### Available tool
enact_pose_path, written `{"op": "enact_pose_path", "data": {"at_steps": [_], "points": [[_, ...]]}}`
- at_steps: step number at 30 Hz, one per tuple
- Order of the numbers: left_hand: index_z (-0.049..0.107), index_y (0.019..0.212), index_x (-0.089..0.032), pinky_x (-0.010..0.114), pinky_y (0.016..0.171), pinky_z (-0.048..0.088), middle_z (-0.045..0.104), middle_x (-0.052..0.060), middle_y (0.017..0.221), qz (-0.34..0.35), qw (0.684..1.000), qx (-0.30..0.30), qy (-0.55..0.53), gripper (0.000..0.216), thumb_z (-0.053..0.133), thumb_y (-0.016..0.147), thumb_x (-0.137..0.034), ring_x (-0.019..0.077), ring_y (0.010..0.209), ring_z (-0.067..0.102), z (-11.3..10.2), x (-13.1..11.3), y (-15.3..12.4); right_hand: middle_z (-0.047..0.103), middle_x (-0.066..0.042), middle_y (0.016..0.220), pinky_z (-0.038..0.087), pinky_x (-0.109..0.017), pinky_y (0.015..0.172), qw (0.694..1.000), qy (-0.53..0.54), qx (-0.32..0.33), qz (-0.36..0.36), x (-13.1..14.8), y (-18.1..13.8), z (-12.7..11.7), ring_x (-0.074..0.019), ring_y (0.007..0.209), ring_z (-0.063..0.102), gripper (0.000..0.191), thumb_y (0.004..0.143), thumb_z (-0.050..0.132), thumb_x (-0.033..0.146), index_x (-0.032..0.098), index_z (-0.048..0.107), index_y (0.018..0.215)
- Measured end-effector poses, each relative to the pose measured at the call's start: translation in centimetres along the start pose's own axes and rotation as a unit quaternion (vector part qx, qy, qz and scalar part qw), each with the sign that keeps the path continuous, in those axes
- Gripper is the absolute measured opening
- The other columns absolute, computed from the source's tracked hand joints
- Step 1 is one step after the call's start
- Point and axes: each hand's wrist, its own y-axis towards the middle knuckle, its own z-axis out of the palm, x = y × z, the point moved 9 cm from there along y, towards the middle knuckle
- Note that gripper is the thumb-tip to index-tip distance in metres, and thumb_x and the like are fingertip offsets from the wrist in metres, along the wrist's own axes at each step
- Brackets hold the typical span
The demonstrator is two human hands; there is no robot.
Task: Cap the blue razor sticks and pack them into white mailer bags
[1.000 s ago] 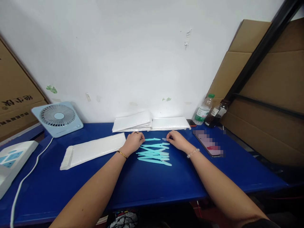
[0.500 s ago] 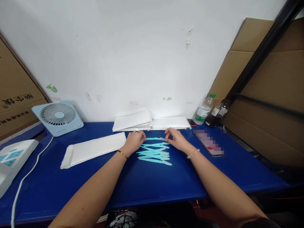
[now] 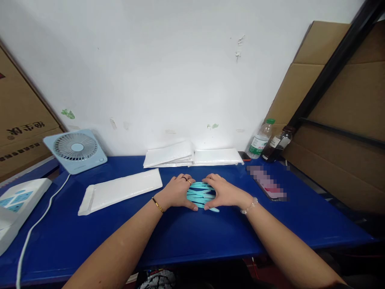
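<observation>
Several slim turquoise sticks (image 3: 200,195), which look like eyebrow razors, lie criss-crossed on the blue table between my hands. My left hand (image 3: 179,192) curves round their left ends, with fingers at the far side and thumb at the near side. Around the right ends my right hand (image 3: 222,192) curls in the same way. Both hands rest low at the table and hem in the bunch. One stick's pale tip pokes out below my right thumb. The palms hide the outer ends of the sticks.
A white padded envelope (image 3: 122,190) lies left of my hands. More white envelopes (image 3: 170,154) are stacked by the wall. A light blue fan (image 3: 76,150) and a white power strip (image 3: 22,206) stand left. Rightward are a phone (image 3: 266,182), a clear bottle (image 3: 260,138) and a dark bottle (image 3: 276,144).
Both hands have come nearer to me and closed in from pinching the farthest stick to cupping the whole bunch. The sticks are now drawn closer together.
</observation>
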Motion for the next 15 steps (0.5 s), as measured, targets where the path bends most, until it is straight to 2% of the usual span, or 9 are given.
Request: {"op": "enact_pose_path", "data": {"at_steps": [2, 4, 6, 10, 15], "points": [[0.054, 0.117, -0.020, 0.039, 0.085, 0.043, 0.057, 0.013, 0.117, -0.002, 1.000, 0.002, 0.029, 0.066, 0.067, 0.066, -0.059, 0.0313, 0.109, 0.051, 0.2, -0.8, -0.1, 0.052, -0.009, 0.108, 0.045, -0.039, 0.083, 0.999, -0.032, 0.013, -0.001, 1.2, -0.5, 0.5, -0.0271, 0.100, 0.050, 0.062, 0.066, 0.074, 0.045, 0.021, 0.053, 0.119], [0.056, 0.106, -0.018, 0.036, 0.078, 0.046, 0.061, 0.013, 0.106, -0.001, 0.998, -0.002, 0.058, 0.041, 0.061, 0.076, -0.045, 0.0288, 0.099, 0.056, 0.4, -1.7, 0.0, 0.052, -0.008, 0.101, 0.047, -0.036, 0.077, 0.998, -0.058, 0.006, -0.005, 2.2, -0.6, 0.7, -0.0242, 0.093, 0.051, 0.038, 0.075, 0.066, 0.030, 0.019, 0.055, 0.110], [0.056, 0.099, -0.016, 0.035, 0.075, 0.047, 0.063, 0.012, 0.098, 0.002, 0.996, -0.002, 0.084, 0.024, 0.055, 0.080, -0.032, 0.0265, 0.090, 0.059, 0.9, -2.4, 0.1, 0.052, -0.008, 0.096, 0.047, -0.034, 0.075, 0.996, -0.087, -0.001, -0.014, 2.9, -0.4, 1.1, -0.0223, 0.089, 0.051, 0.022, 0.077, 0.057, 0.016, 0.018, 0.055, 0.099], [0.056, 0.094, -0.014, 0.037, 0.074, 0.048, 0.064, 0.013, 0.092, 0.009, 0.993, 0.010, 0.118, 0.018, 0.053, 0.078, -0.023, 0.0261, 0.083, 0.061, 1.9, -3.2, 0.5, 0.055, -0.010, 0.093, 0.046, -0.034, 0.075, 0.987, -0.160, 0.005, -0.027, 3.2, 0.4, 2.5, -0.0225, 0.086, 0.052, 0.016, 0.073, 0.054, 0.009, 0.017, 0.053, 0.087], [0.056, 0.095, -0.014, 0.037, 0.073, 0.049, 0.064, 0.014, 0.094, 0.022, 0.992, -0.011, 0.121, 0.021, 0.055, 0.076, -0.024, 0.0276, 0.085, 0.062, 1.5, -3.6, 0.7, 0.059, -0.011, 0.095, 0.047, -0.035, 0.070, 0.979, -0.203, -0.002, -0.027, 2.8, 0.8, 2.7, -0.0243, 0.084, 0.055, 0.024, 0.072, 0.057, 0.012, 0.015, 0.055, 0.095]]}}
